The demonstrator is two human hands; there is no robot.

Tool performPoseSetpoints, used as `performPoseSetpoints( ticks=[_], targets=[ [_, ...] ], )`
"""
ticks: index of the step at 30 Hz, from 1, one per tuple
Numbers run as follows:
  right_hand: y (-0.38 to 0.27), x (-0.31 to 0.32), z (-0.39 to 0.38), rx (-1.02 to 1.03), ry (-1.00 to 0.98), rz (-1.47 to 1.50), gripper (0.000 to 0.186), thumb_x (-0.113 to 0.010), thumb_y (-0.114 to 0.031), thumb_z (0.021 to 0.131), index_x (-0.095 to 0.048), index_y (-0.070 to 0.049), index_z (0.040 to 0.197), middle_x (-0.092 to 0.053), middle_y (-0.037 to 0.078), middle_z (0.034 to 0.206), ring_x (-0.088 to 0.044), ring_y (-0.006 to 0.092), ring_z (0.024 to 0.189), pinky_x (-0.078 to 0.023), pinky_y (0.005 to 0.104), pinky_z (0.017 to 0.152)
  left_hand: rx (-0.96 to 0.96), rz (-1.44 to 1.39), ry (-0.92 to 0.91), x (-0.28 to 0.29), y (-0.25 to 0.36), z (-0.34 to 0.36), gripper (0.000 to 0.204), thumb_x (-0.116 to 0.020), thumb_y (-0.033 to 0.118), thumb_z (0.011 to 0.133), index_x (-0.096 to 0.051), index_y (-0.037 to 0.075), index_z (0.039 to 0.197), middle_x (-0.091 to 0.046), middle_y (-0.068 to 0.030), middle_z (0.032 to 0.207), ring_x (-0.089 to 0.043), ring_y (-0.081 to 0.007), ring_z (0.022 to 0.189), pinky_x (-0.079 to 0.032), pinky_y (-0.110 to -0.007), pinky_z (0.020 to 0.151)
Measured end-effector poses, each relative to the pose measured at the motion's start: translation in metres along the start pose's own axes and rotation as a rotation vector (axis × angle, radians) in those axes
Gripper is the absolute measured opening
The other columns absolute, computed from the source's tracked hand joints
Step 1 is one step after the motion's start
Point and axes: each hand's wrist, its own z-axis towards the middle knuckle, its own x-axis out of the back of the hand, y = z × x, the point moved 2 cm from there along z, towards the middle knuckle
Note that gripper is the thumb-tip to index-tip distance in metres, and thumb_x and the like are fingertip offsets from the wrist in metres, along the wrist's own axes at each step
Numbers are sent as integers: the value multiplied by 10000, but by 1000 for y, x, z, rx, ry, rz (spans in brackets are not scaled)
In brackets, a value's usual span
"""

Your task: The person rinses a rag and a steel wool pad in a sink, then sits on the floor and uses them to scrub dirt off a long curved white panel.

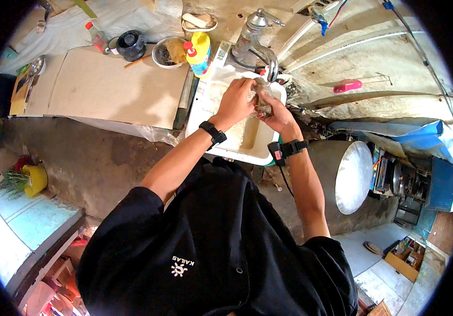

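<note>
Both hands are raised over a white sink (221, 150), close under the curved metal spout of a faucet (272, 67). Between them is a crumpled, greyish, partly see-through wet thing (262, 100); whether it is a cloth or a plastic bag I cannot tell. My left hand (236, 101) closes on its left side with bent fingers. From the right, my right hand (278, 114) grips it with the thumb up along its side. The fingers partly hide it. Shallow cloudy water seems to lie in the basin below.
Left of the faucet stands a yellow bottle with a red pump (199, 54). Beside it are a bowl with a sponge (169, 52), a black mortar (131, 45) and a soap dish (199, 22). A pink-handled tool (347, 86) is at the right; a large round metal lid (354, 177) lies lower.
</note>
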Motion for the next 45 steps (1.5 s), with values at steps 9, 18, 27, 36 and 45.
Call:
performPoseSetpoints(
  ticks=[9, 18, 27, 36, 45],
  targets=[
    [-3, -1, -6, -307, -313, 338, 247, -700, -208, 1094, -666, 13, 1197, -610, 47, 954, -555, 87, 701, -370, 168, 456, -321, -172, -73, -8, -25, 0, 973, -825, -64, 856, -475, 176, 1731, -338, -222, 1812, -455, -462, 1590, -465, -526, 1297],
    [66, 21, 12, -421, -177, -282, 245, -865, -206, 965, -768, -32, 1106, -660, 37, 863, -572, 104, 630, -372, 308, 442, -446, -20, -312, -40, -83, -14, 636, -815, -15, 816, -727, 133, 1428, -756, -181, 1279, -783, -393, 1133, -653, -450, 953],
    [239, 73, 91, 131, 240, -1512, 249, -771, -219, 976, -705, -40, 1136, -801, 294, 972, -784, 514, 894, -614, 643, 804, 119, 459, -645, -153, -178, -102, 116, -775, 105, 894, -830, 60, 986, -829, -200, 939, -828, -393, 905, -671, -498, 799],
    [209, 62, 61, 345, 263, -1524, 436, -854, -271, 971, -651, -41, 1281, -798, 267, 1043, -786, 516, 1016, -646, 586, 880, 401, 358, -679, -129, -170, -108, 269, -830, 186, 884, -819, 63, 1123, -831, -205, 1128, -803, -411, 1091, -648, -542, 913],
    [43, 2, 22, 525, 436, -959, 648, -1013, -274, 824, -737, 54, 1309, -814, 200, 990, -795, 313, 869, -619, 414, 795, 167, 165, -196, -54, -76, -31, 587, -908, 216, 897, -686, 10, 1400, -735, -257, 1303, -689, -476, 1212, -578, -544, 1057]
  ],
)
